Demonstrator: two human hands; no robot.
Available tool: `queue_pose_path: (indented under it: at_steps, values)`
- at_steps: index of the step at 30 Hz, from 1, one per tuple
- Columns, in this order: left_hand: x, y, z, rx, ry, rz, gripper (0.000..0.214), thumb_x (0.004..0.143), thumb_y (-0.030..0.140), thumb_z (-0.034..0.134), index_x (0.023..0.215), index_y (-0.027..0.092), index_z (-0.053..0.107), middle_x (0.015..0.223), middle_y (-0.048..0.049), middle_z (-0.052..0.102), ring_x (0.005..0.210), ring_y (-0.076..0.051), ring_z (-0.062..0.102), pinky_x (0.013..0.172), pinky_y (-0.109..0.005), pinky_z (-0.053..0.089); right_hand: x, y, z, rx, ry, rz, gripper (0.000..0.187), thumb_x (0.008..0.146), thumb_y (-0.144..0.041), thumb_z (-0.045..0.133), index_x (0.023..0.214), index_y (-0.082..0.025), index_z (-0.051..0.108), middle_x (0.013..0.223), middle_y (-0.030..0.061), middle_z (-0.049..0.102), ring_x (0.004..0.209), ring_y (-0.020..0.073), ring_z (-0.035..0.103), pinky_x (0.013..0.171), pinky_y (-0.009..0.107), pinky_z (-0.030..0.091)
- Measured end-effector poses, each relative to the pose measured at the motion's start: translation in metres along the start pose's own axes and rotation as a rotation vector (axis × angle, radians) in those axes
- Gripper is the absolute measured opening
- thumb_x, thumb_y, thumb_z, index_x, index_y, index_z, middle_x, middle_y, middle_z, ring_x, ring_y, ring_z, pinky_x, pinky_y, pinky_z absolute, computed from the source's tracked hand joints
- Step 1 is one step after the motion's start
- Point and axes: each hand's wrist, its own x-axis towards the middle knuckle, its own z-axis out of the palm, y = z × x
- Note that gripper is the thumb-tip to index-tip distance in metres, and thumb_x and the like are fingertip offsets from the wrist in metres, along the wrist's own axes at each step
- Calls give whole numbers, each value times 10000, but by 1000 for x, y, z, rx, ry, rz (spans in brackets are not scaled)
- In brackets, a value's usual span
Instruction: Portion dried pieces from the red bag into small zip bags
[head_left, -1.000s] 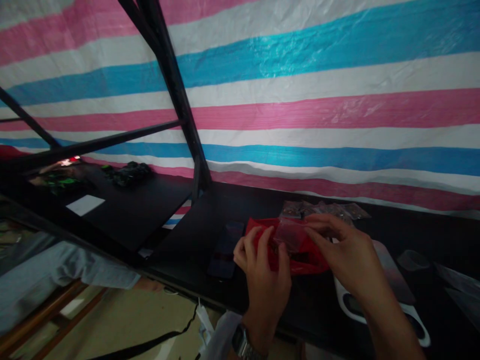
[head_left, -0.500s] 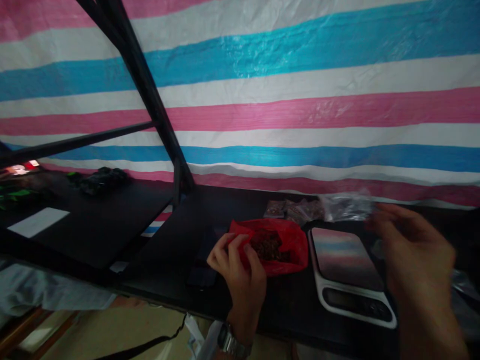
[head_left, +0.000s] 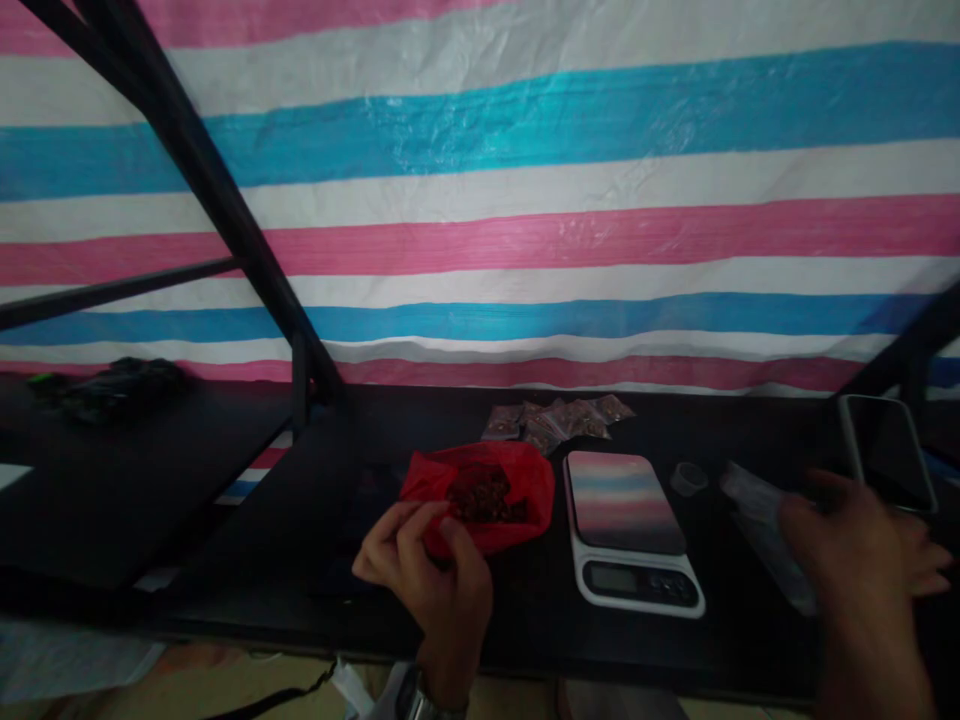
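Part packed, part loose: several small packets (head_left: pixel 559 423) appear filled, while brown pieces (head_left: pixel 484 495) lie unpacked in the open red bag (head_left: pixel 504 536).
The red bag sits on the bench (head_left: pixel 525 612), in front of the packets and left of the scale (head_left: pixel 634 520); the left hand (head_left: pixel 431 570) has a narrow grip on its near-left edge. The right hand (head_left: pixel 862 550) is beside the clear plastic (head_left: pixel 772 535) and near the phone (head_left: pixel 892 455); blur means I cannot tell its grip or whether it holds anything. The packets overlap too much to count, the scale's display is unreadable, and the left hand hides part of the red bag.
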Motion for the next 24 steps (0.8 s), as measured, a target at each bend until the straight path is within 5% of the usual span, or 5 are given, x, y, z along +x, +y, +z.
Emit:
queue_pose_path:
  at_steps: [8, 12, 17, 19, 24]
  values:
    - [-8, 12, -15, -11, -11, 156, 250, 894, 15, 596, 1000, 241, 612, 1059, -57, 544, 993, -250, 522, 883, -416, 366, 16, -37, 109, -199, -193, -195, 246, 876, -301, 635, 996, -331, 848, 1273, 75, 776, 1214, 387, 597, 980, 605, 482]
    - [-2, 7, -30, 17, -36, 153, 274, 894, -10, 581, 1001, 242, 589, 1061, -59, 536, 999, -247, 505, 874, -396, 385, 16, -53, 148, -290, -339, -306, 248, 935, -315, 636, 1079, -289, 837, 1377, 86, 733, 1277, 398, 560, 1002, 581, 465]
    - [-7, 12, -44, -14, -38, 180, 296, 871, -38, 574, 973, 239, 601, 1024, -44, 557, 948, -227, 524, 857, -386, 411, 19, -62, 158, -522, -333, -221, 311, 957, -320, 620, 1190, -241, 810, 1265, 131, 775, 1224, 397, 629, 946, 502, 481]
    - [-13, 18, -46, -67, -1, 70, 323, 867, -76, 554, 938, 236, 599, 1006, -36, 567, 950, -218, 535, 852, -381, 425, 22, -61, 156, -571, -351, -167, 314, 991, -349, 576, 1149, -248, 828, 1204, 128, 803, 1185, 391, 670, 916, 487, 490]
    - [-21, 24, -48, -172, 12, 40, 372, 841, -132, 503, 893, 218, 618, 971, -17, 571, 978, -198, 532, 887, -364, 444, 24, -64, 157, -597, -385, -170, 374, 928, -457, 677, 1192, -229, 812, 1279, 141, 788, 1219, 411, 690, 915, 487, 517]
